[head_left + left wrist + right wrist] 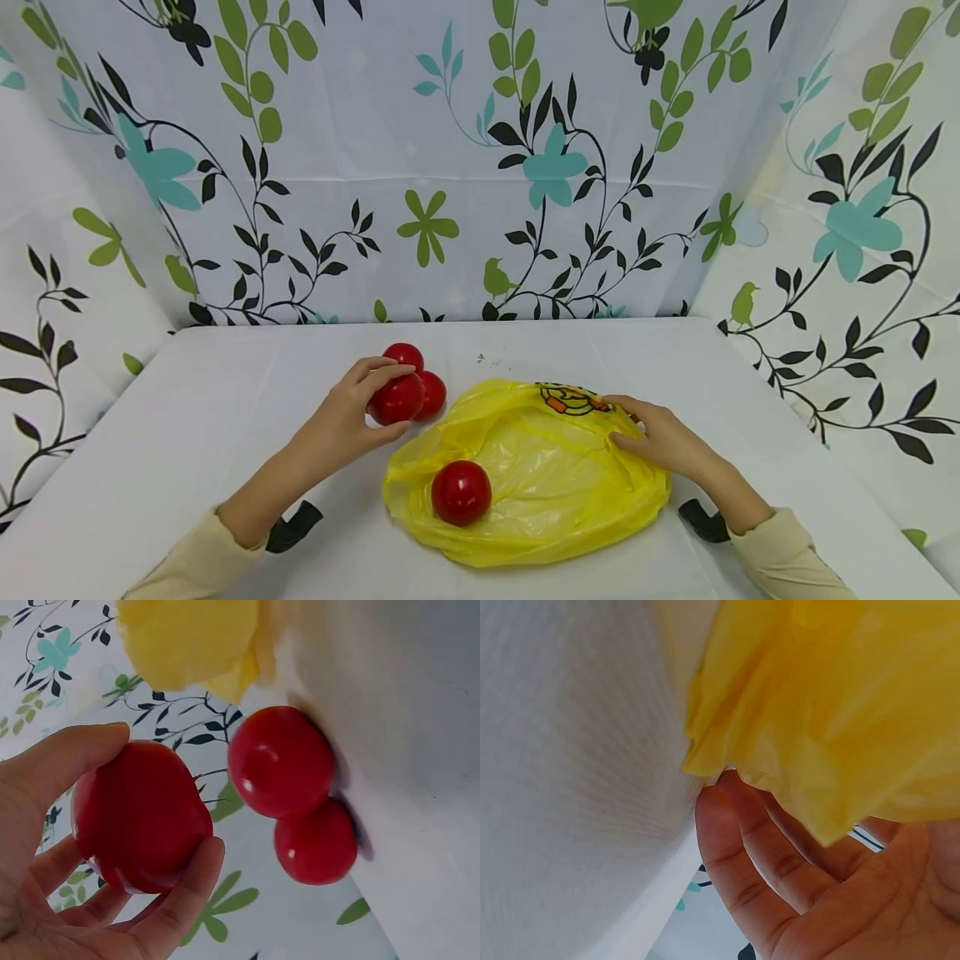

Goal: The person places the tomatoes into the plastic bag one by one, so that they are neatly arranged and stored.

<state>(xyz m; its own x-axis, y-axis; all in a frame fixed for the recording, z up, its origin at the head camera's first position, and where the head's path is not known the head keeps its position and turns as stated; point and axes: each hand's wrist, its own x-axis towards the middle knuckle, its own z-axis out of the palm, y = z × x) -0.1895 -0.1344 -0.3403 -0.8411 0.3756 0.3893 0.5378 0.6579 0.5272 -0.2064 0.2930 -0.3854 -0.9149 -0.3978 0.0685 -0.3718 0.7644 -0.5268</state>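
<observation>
My left hand (347, 421) grips a glossy red tomato (142, 817), with the thumb on one side and fingers round the other. Just beyond it, two more red tomatoes, a larger one (281, 763) and a smaller one (315, 840), sit close together on the table. A thin yellow plastic bag (555, 483) lies spread before me, its mouth facing up. One tomato (461, 493) rests in its left part. At the bag's right rim, my right hand (663, 437) holds the edge between thumb and fingers; in the right wrist view, yellow folds partly cover the fingers (739, 847).
A white cloth covers the table (225, 392). Behind and at both sides stand curtains (360, 167) printed with leaves and flowers. A dark printed figure (573, 398) marks the bag's far rim. Black straps (295, 527) show at both wrists.
</observation>
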